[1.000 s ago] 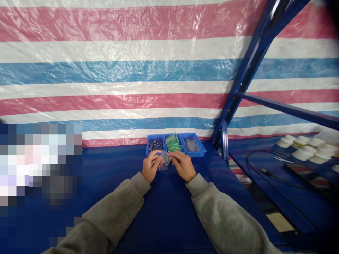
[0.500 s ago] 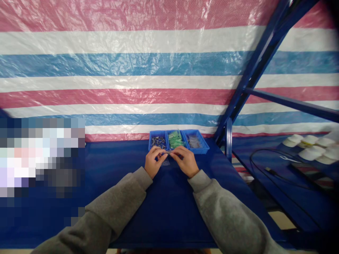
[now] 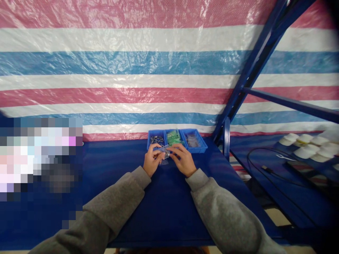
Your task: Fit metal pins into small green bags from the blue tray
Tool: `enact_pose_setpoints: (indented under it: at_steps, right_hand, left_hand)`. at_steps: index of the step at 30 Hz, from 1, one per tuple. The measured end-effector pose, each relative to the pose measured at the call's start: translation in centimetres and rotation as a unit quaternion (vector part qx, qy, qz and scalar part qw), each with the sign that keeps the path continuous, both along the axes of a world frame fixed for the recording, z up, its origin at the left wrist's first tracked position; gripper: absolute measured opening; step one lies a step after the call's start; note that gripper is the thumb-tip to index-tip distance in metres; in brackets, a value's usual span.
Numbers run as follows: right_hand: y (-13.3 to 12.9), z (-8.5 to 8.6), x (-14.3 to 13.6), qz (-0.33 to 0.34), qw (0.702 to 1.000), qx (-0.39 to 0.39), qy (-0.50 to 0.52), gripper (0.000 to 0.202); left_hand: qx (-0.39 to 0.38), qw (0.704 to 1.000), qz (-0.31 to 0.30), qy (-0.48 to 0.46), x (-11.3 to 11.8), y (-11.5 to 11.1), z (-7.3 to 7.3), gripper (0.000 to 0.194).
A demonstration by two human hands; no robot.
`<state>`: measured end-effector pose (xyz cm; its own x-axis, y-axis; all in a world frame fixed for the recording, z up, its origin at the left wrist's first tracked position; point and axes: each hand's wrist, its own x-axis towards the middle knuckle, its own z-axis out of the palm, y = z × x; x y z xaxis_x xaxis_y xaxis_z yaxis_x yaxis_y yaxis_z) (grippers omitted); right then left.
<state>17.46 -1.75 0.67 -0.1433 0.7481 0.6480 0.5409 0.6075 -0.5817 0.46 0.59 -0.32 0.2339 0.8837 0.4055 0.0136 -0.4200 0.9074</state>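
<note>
A small clear plastic bag (image 3: 164, 161) with something small and metallic inside hangs between my two hands, just in front of the blue bins. My left hand (image 3: 152, 161) pinches its left side. The fingertips of my right hand (image 3: 184, 161) grip its right side. Behind the hands stand three joined blue bins (image 3: 200, 150). Dark and silvery screw-like pieces (image 3: 156, 139) lie in the left bin, green packets (image 3: 173, 137) in the middle one, and clear plastic bags (image 3: 192, 140) in the right one.
A blue table (image 3: 164, 211) lies under my arms. To the right, a slanted blue metal frame (image 3: 247, 72) rises beside another surface with white rolls (image 3: 307, 152) and a black cable (image 3: 267, 170). A striped sheet (image 3: 119, 63) hangs behind. The left side is pixelated.
The clear bag now shows more openly between my fingers, with its metallic contents visible. Both hands have shifted slightly, and the whole view has moved a little.
</note>
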Motion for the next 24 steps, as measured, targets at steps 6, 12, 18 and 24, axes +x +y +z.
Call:
enact_pose_setpoints:
  at_steps: [6, 12, 18, 24]
  right_hand:
    - [0.3, -0.4, 0.0, -0.03, 0.999, 0.013, -0.013, 0.016]
    - [0.1, 0.5, -0.2, -0.033, 0.999, 0.007, 0.017, 0.02]
    - [-0.1, 0.8, -0.2, -0.016, 0.999, -0.032, 0.024, 0.023]
    - [-0.7, 1.2, -0.4, 0.063, 0.996, -0.04, 0.039, 0.035]
  left_hand:
    - [-0.014, 1.0, -0.025, 0.002, -0.1, -0.2, 0.2, 0.04]
    - [0.079, 0.993, 0.018, 0.081, -0.4, -0.3, 1.0, 0.027]
    - [0.113, 0.986, 0.046, 0.111, -0.3, -0.3, 1.0, 0.022]
    - [0.015, 0.998, 0.0, 0.069, -0.3, -0.2, 0.5, 0.027]
